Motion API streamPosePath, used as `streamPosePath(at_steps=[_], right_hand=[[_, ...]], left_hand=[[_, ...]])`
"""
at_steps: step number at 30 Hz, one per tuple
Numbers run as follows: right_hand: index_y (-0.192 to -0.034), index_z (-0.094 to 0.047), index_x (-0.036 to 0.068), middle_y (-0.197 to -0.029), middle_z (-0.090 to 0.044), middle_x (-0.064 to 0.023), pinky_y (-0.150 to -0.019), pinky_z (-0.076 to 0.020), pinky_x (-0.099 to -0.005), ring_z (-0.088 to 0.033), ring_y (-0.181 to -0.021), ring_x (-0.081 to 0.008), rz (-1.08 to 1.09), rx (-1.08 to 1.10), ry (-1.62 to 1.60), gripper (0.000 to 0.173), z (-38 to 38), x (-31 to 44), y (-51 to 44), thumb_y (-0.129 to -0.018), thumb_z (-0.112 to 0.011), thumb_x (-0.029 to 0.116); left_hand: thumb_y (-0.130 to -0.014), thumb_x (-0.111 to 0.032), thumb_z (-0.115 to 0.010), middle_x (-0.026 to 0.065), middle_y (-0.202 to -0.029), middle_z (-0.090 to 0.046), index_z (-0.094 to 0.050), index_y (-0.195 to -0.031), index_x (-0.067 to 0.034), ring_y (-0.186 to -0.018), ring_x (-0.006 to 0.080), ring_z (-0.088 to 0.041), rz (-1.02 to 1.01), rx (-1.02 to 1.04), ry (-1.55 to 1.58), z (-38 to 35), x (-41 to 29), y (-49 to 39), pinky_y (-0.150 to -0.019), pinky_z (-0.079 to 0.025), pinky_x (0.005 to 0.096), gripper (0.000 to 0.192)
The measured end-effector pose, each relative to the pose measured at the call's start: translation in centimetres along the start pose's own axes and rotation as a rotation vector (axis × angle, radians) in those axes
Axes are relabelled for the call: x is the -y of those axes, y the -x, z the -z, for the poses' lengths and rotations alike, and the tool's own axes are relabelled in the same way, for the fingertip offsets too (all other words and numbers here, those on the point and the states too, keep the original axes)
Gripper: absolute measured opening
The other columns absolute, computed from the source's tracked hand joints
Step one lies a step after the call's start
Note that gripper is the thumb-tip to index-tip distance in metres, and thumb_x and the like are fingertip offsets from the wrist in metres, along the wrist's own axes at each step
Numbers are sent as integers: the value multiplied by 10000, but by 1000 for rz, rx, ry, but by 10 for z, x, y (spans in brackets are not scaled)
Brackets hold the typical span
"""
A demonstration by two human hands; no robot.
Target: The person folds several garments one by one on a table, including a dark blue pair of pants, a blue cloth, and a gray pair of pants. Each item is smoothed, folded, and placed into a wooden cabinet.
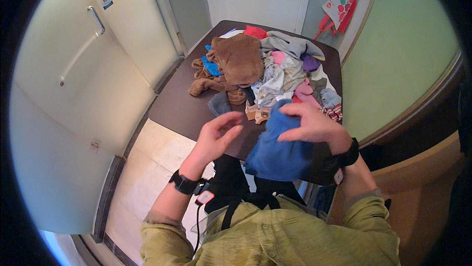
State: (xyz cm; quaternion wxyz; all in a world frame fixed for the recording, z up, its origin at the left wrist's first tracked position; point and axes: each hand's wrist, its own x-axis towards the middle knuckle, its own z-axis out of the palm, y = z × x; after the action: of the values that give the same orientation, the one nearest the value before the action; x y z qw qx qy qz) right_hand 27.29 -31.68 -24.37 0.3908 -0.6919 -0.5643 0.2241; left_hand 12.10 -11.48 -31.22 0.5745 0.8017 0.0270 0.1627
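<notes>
A piece of blue cloth (274, 157) rises to a narrow peak at my right hand (313, 124) and reaches down over the front edge of the dark table (173, 103). The thumb and forefinger of that hand lie against the cloth with a gap between them; its other fingers are hidden. My left hand (217, 135) hovers to the left of the cloth, empty, fingers curved and apart from the thumb. Beyond both hands lies a heap of clothes: a brown plush garment (238, 57), a white patterned garment (280, 76), a grey garment (291, 42) and pink fabric (308, 94).
Small bear-print fabric (260, 114) and a grey-blue cloth (219, 104) lie at the heap's near side. A frosted glass door with a metal handle (96, 20) stands left, a green panel (402, 44) right. A red and white bag (339, 9) hangs at the back right.
</notes>
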Motion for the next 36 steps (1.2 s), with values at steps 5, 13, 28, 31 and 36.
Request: streamPosePath(at_steps=[5, 13, 28, 31, 36], right_hand=[[-895, -557, -4, -827, -566, -147, -691, -438, -325, -562, -787, -277, 213, 159, 108, 400, -15, 21, -13, -575, -708, 182], [-1063, -494, 32, -931, -553, -121, -760, -432, -339, -542, -878, -280, 191, 4, 188, 603, -14, 9, -8, -519, -738, 120], [-989, -555, 1, -874, -609, -54, -741, -441, -282, -551, -804, -118, -149, 336, -129, 427, -22, -54, 4, -631, -718, 167], [-963, -571, -8, -854, -608, -29, -718, -439, -254, -542, -786, -92, -269, 349, -156, 342, -10, -66, 17, -672, -693, 125], [-906, -584, 0, -817, -592, -5, -664, -437, -223, -528, -723, -67, -280, 166, -159, 243, 15, -73, 33, -698, -653, 107]], left_hand=[[-871, -407, -429, 72, -1090, -528, -459, -1152, 12, -1002, 139, -480, -30, 283, 418, -25, -22, -32, -882, -371, 287, 505], [-854, -321, -505, 11, -942, -573, -536, -1047, -28, -851, 75, -520, 411, 636, 476, -30, -13, -25, -763, -422, 224, 351], [-833, -162, -548, -17, -817, -576, -565, -905, -38, -737, 70, -520, 35, -3, 398, 16, -39, -46, -693, -424, 221, 145], [-826, -133, -560, -20, -814, -576, -573, -895, -34, -731, 62, -515, 22, -34, 473, 41, -40, -52, -699, -422, 209, 121], [-824, -158, -562, -24, -795, -577, -578, -894, -32, -709, 53, -502, -2, -198, 419, 66, -36, -57, -673, -409, 201, 145]])
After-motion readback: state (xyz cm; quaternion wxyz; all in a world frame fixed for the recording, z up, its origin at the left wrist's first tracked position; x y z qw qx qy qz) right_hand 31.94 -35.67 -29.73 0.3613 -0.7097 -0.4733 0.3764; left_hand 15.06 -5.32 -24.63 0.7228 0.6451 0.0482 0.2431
